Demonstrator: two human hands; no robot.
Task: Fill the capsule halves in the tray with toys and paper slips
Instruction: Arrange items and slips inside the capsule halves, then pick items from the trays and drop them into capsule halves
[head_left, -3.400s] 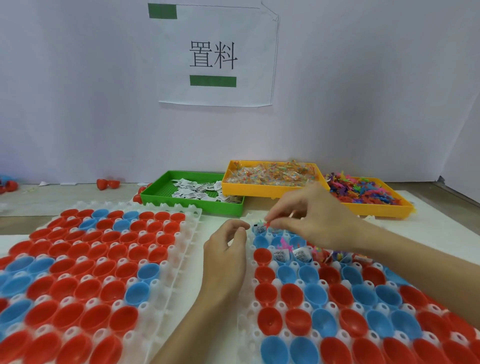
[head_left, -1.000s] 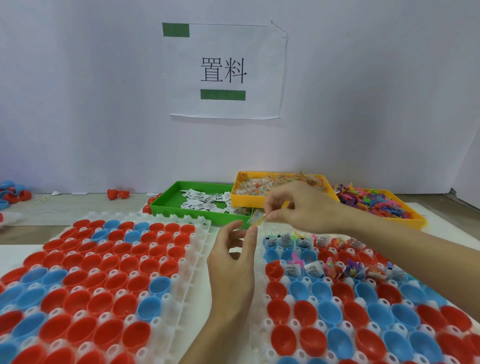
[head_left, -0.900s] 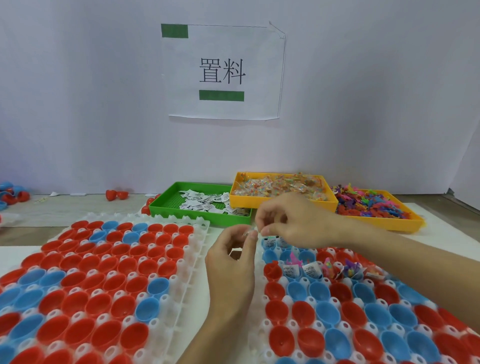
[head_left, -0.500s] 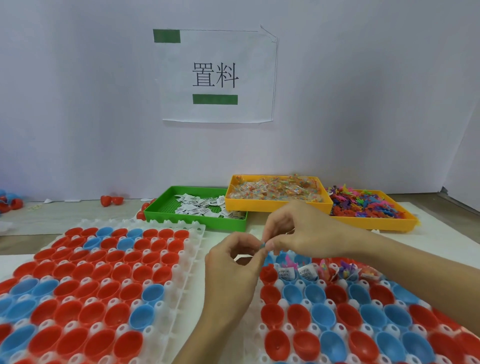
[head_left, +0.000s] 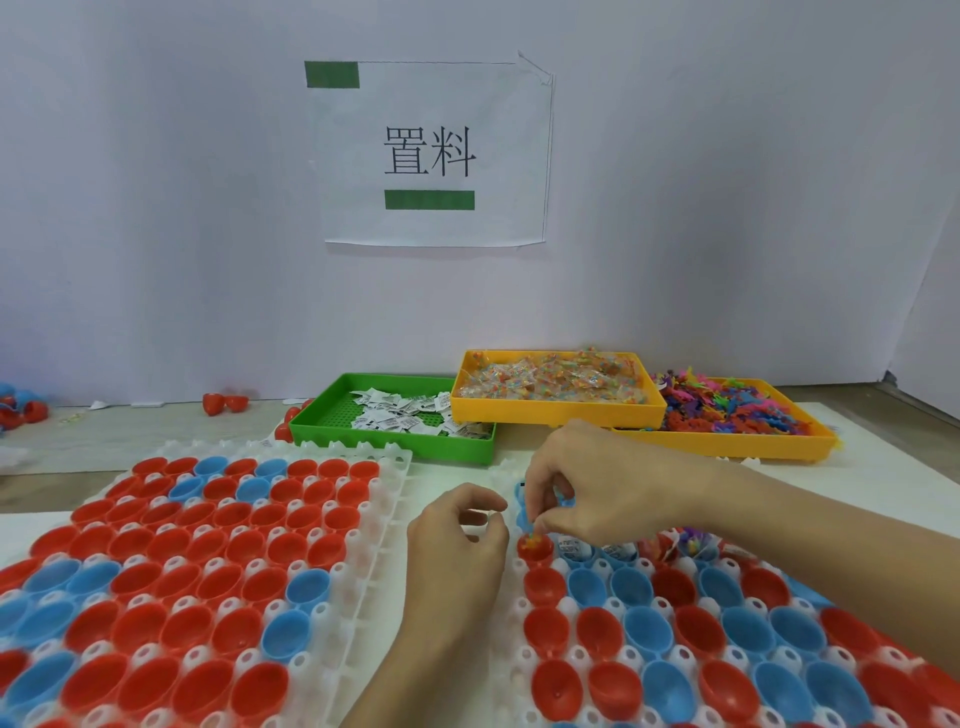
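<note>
Right hand (head_left: 597, 488) is dropping from mid-air to the red capsule half (head_left: 536, 548) at 9 o'clock of the filled row, fingers pinching a small toy into it; left hand (head_left: 457, 540) is idling loosely curled, holding nothing visible.

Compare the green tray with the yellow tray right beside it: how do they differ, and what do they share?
The green tray holds white paper slips spread thinly, so its floor shows; the yellow tray is heaped with clear packets hiding its floor. The yellow tray's corner overlaps the green tray's edge. Both are shallow, rectangular and plastic.
</note>
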